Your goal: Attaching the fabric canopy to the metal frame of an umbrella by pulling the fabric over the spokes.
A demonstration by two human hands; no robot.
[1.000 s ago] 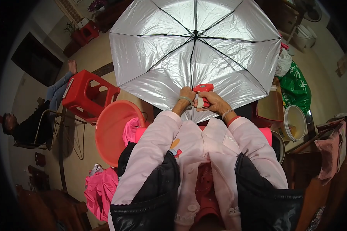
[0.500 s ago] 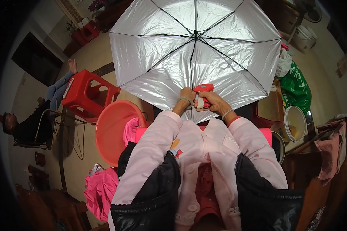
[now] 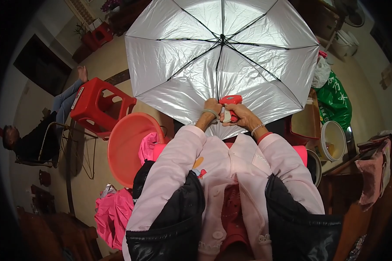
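An opened umbrella (image 3: pixel 178 65) with a silver inner side and dark ribs spreads out in front of me, its underside facing me. At its near edge, beside the end of one rib, my left hand (image 3: pixel 211 106) is closed on the gathered silver cloth. Right against it, my right hand (image 3: pixel 241 115) is closed round a small red plastic tool (image 3: pixel 231 99) whose rounded end shows above the fingers. Something whitish shows between the two hands; I cannot make out what it is.
To the left stand a red plastic stool (image 3: pixel 101 106) and an orange-red basin (image 3: pixel 124 148) with pink cloth. Pink fabric (image 3: pixel 113 213) lies lower left. A person (image 3: pixel 35 135) sits farther left. On the right are a green bag (image 3: pixel 335 100) and a white bucket (image 3: pixel 334 139).
Both hands keep their hold at the umbrella's edge. The umbrella has shifted very slightly to the right in the picture; otherwise little differs.
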